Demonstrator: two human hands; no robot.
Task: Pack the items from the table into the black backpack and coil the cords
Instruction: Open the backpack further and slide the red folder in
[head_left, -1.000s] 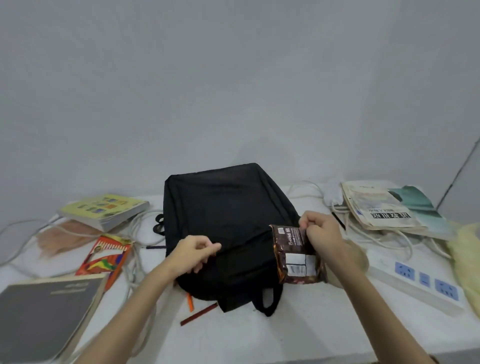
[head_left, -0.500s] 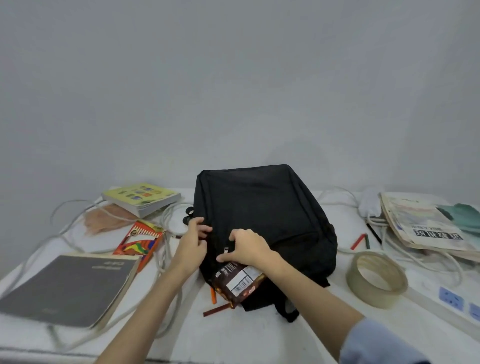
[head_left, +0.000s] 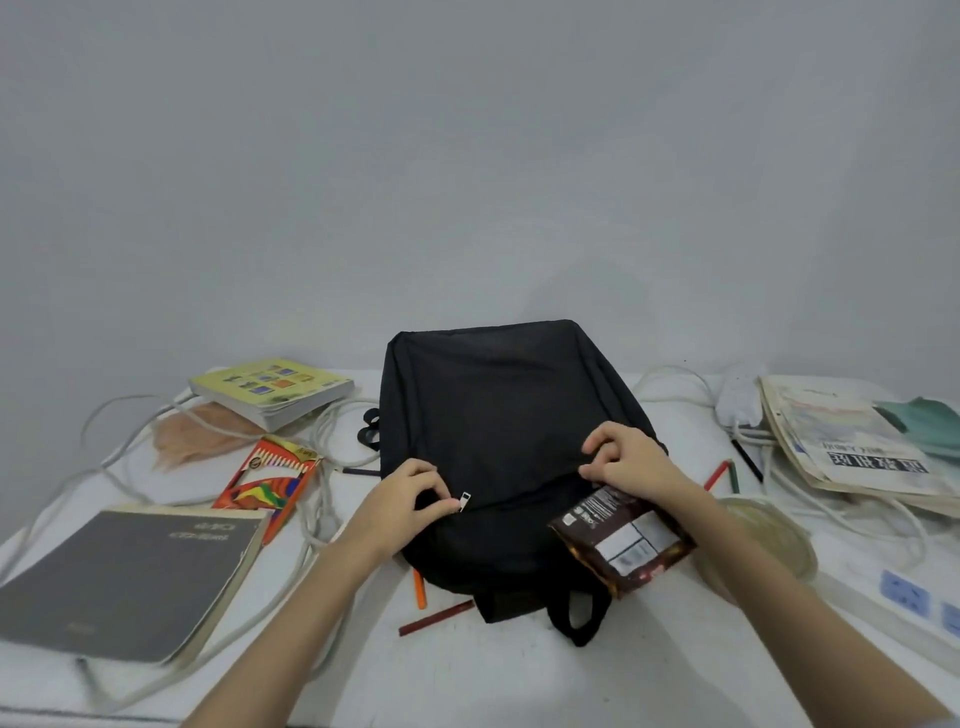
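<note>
Black backpack (head_left: 498, 415): laid flat, mid-worktop (head_left: 467, 675).
Left hand (head_left: 400, 501): silver zipper pull (head_left: 464, 501) pinched.
Right hand (head_left: 626, 462): backpack fabric pinched; brown snack packet (head_left: 623, 545) lodged beneath the wrist.

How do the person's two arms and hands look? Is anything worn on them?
Both forearms are bare, and no ring, watch or glove shows on the left hand or the right hand. At the bottom right corner, a pale blue sleeve edge barely shows.
</note>
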